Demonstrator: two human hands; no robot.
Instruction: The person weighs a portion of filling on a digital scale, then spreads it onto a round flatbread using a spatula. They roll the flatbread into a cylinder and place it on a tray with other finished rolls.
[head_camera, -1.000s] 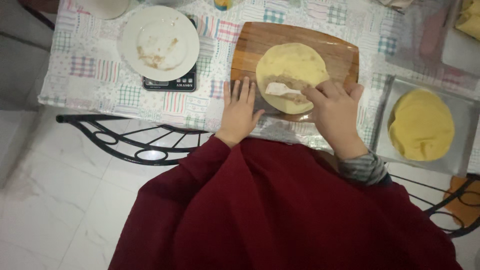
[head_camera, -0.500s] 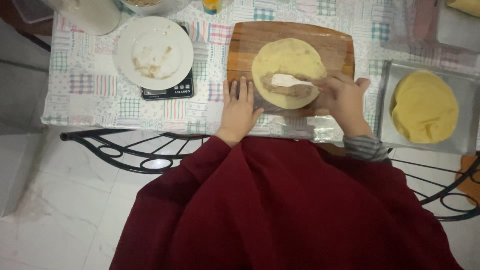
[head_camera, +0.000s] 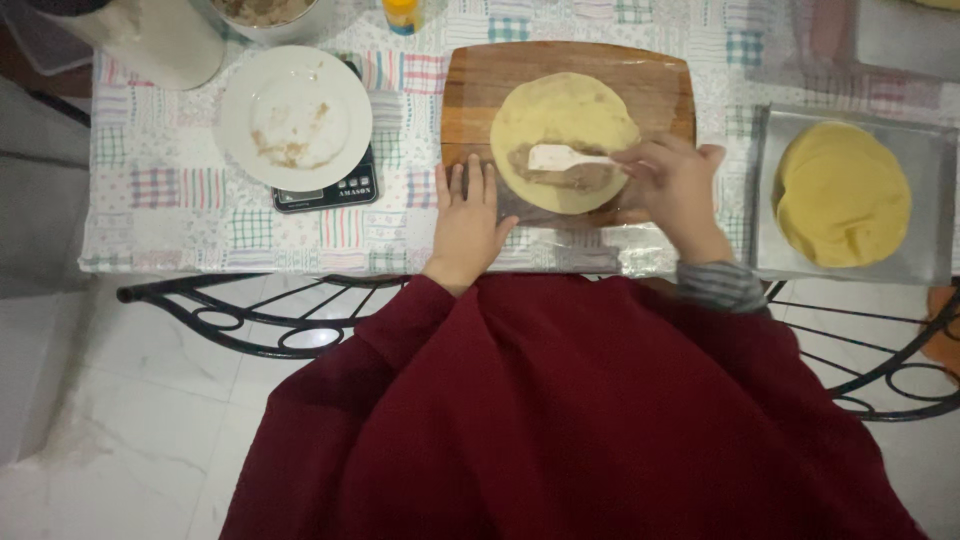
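though gripped by right-hand fingers (head_camera: 650, 165), white spatula (head_camera: 562, 157) flat on tortilla (head_camera: 565, 135)

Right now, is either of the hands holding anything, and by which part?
The right hand holds a white spatula by its handle end, blade on the dough round. The left hand holds nothing; it rests flat on the wooden board.

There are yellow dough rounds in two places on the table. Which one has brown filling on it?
The single dough round on the wooden board, where the right hand holds a white spatula. The stack of rounds in the metal tray is plain.
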